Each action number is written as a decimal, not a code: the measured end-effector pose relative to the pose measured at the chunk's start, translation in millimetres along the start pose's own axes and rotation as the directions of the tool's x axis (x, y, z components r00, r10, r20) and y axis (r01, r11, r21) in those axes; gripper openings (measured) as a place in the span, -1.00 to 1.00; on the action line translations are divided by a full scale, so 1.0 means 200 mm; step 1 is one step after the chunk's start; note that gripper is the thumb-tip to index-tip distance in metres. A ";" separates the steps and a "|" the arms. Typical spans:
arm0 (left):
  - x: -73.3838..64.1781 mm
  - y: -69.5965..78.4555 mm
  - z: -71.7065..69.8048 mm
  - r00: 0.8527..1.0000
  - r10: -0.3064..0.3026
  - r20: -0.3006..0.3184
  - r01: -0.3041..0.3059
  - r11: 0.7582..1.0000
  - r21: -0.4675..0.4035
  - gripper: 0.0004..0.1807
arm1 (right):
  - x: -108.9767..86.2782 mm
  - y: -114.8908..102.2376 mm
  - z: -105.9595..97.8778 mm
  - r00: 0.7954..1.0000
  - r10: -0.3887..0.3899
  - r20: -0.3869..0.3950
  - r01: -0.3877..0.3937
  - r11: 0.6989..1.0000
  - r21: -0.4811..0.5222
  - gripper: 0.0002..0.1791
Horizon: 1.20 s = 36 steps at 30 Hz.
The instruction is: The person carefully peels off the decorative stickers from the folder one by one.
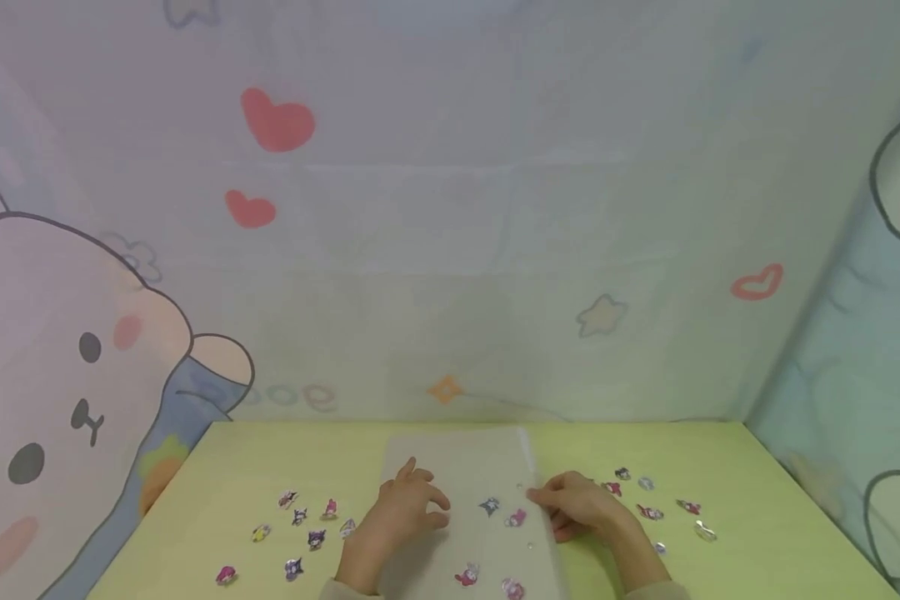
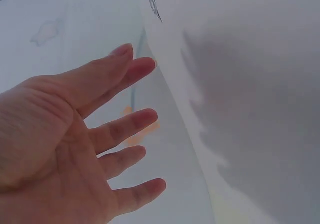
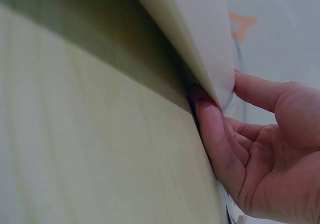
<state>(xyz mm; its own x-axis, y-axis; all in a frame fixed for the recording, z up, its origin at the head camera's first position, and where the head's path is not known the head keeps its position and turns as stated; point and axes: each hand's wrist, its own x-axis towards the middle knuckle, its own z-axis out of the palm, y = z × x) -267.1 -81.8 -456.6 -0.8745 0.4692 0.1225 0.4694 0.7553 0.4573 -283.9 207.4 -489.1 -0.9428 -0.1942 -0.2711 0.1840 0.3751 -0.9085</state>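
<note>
A white book lies on the table in front of me, with several small cartoon stickers on the right part of its page. My right hand pinches the book's right edge; in the right wrist view one finger is tucked beneath the lifted edge and the thumb is on the other face. Over the left part of the page is my left hand, its fingers loosely spread and nothing held. Its shadow falls across the white surface in the left wrist view.
Several loose cartoon stickers are scattered on the yellow table left of the book. More stickers lie to the right, close by my right hand. A cloth backdrop with hearts and a bear print stands behind the table.
</note>
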 end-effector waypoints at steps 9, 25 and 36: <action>0.12 0.16 0.07 0.996 0.029 0.080 -0.023 0.997 -0.071 -0.86 | 0.02 0.01 0.01 1.000 0.000 -0.002 0.000 1.000 0.001 -0.64; 0.25 0.36 0.18 0.991 0.017 0.136 -0.026 0.997 0.072 -0.85 | 0.03 0.00 0.02 1.000 0.000 -0.011 0.000 1.000 -0.020 -0.65; 0.27 0.41 0.23 0.995 0.029 0.096 -0.050 0.974 0.219 -0.82 | 0.02 0.01 0.00 1.000 0.005 -0.020 -0.006 0.999 -0.044 -0.65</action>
<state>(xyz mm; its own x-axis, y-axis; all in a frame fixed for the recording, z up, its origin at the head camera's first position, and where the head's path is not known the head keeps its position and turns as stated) -271.1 26.6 -453.1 -0.8447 0.5329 0.0510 0.5277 0.8128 0.2466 -287.5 206.8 -492.8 -0.9472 -0.1736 -0.2694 0.1775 0.4159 -0.8919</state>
